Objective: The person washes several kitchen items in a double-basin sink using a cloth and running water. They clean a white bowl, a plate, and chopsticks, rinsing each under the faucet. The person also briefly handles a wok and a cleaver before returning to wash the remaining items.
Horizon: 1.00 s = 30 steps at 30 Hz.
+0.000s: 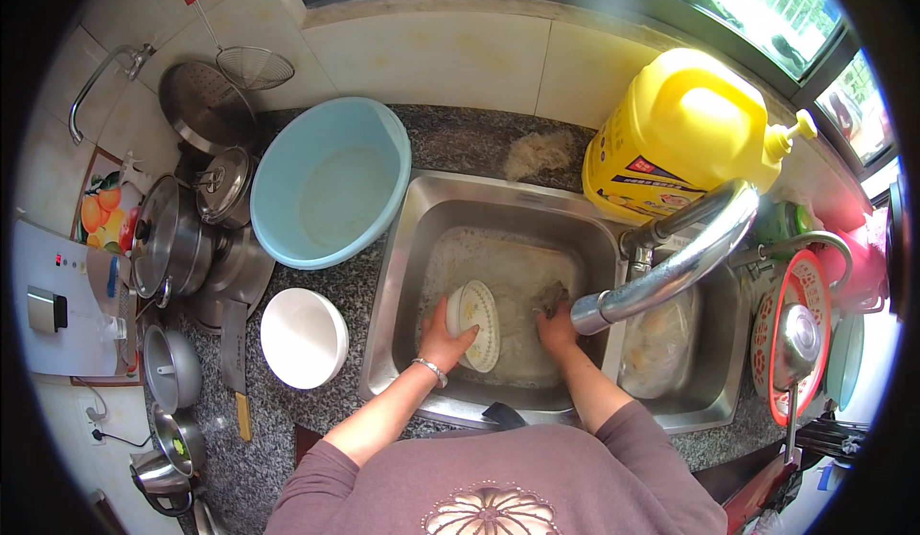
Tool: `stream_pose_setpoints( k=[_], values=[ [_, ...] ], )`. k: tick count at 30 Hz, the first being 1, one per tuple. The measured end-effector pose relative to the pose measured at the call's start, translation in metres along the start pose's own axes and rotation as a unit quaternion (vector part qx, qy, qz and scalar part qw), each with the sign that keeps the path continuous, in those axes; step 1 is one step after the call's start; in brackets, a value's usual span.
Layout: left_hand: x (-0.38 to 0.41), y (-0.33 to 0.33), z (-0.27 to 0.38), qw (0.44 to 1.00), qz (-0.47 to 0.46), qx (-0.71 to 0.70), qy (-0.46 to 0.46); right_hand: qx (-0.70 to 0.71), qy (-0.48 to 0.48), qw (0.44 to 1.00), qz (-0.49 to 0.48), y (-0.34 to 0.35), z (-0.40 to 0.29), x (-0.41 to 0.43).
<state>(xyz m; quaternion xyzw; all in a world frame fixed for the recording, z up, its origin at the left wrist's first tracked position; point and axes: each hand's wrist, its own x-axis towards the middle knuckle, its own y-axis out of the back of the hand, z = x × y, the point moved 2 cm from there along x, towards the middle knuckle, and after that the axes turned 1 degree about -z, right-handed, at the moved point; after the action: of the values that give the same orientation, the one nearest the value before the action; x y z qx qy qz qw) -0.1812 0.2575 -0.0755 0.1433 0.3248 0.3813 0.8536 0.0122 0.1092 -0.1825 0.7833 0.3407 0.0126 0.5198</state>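
My left hand (444,341) grips a patterned bowl (480,327) by its side. The bowl is tipped on edge, its floral outside facing right, over cloudy water in the large steel sink basin (431,197). At the basin's right side my right hand (558,327) holds a dark, wet cloth or scrubber (552,298) at the water. The chrome faucet (668,269) reaches over beside this hand and hides a little of the space near it. A white bowl (303,338) stands on the counter left of the sink.
Left of the sink are a light blue plastic basin (330,183), a cleaver (234,348) and steel pots (172,240). A yellow pump jug (683,133) stands behind the faucet. The smaller right basin holds a filled plastic bag (655,348); beyond it leans a red-rimmed tray (780,291).
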Motion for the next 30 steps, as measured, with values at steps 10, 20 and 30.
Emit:
stream_pose_setpoints(
  k=[10,20,30],
  values=[
    [-0.004,-0.019,0.000,0.980,-0.137,-0.110,0.095,0.228,-0.089,0.963,-0.112,-0.055,-0.061,-0.020],
    [0.009,-0.008,-0.002,0.927,-0.198,-0.277,0.158,0.131,0.258,0.900,-0.325,-0.002,-0.097,-0.055],
    [0.007,0.007,0.001,0.977,0.061,0.103,-0.176,-0.151,0.163,0.973,0.067,0.004,-0.024,-0.015]
  ],
)
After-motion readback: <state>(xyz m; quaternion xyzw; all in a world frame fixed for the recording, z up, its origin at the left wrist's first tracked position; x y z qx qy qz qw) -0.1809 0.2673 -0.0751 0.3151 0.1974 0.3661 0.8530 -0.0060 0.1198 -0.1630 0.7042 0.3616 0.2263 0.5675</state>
